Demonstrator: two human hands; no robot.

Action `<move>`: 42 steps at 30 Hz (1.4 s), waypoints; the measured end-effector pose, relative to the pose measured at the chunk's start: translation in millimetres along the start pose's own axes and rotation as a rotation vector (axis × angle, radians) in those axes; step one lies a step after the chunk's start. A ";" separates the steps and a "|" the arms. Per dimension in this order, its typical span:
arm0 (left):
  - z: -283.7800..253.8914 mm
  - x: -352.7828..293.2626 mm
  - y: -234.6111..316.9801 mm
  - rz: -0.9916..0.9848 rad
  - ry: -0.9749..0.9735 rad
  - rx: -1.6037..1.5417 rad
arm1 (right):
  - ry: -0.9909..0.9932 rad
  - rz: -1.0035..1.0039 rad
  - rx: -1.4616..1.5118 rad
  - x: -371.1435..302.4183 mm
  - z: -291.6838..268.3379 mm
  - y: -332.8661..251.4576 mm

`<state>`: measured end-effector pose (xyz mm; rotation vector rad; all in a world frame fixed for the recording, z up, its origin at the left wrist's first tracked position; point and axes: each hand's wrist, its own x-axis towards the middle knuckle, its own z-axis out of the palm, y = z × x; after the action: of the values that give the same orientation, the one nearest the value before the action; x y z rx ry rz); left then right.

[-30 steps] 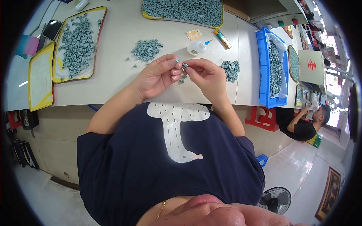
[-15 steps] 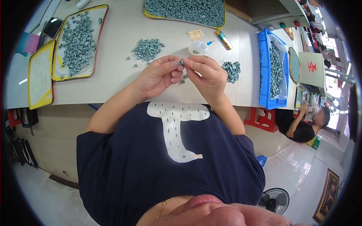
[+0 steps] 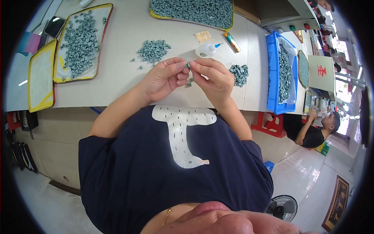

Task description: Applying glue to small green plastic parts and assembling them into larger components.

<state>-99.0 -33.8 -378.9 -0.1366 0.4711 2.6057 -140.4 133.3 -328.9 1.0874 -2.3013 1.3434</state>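
Observation:
Over the near part of the white table, my left hand [image 3: 168, 77] and my right hand [image 3: 213, 78] meet fingertip to fingertip. Between their thumbs and forefingers is one small grey-green piece [image 3: 187, 65], pinched from both sides; its exact kind is too small to tell. Another such piece lies on the table just below it, partly hidden by the fingers. Beyond my left hand is a loose pile of grey-green pieces [image 3: 153, 50]. A tighter, darker pile [image 3: 239, 75] sits beside my right hand. Past the fingertips stands a white squeeze bottle [image 3: 205, 51] with a blue tip.
Yellow-edged trays [image 3: 58, 80] stand at the left, one holding pieces, near a phone [image 3: 55, 27]. A full tray [image 3: 191, 19] lies at the back. An orange-green tube [image 3: 232, 42] is behind the bottle. At right are a blue bin [image 3: 273, 70] and a seated co-worker [image 3: 311, 130].
The view has shifted very slightly. Both hands keep nearly the same pose, and the small piece between the fingertips looks slightly turned.

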 end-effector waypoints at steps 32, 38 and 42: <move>27.8 1.1 -9.9 0.262 0.117 0.386 | 0.120 -0.017 -0.056 -14.4 -6.9 4.1; 40.2 -4.1 -8.5 0.316 0.141 0.529 | 0.158 -0.085 -0.016 -14.9 -8.7 3.3; 50.1 -5.0 -10.2 0.419 0.211 0.677 | 0.122 -0.021 0.151 -21.0 -13.0 12.1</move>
<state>-90.3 -10.0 -334.3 -0.0891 1.5656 2.6601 -136.4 157.5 -341.3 1.0388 -2.1250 1.5513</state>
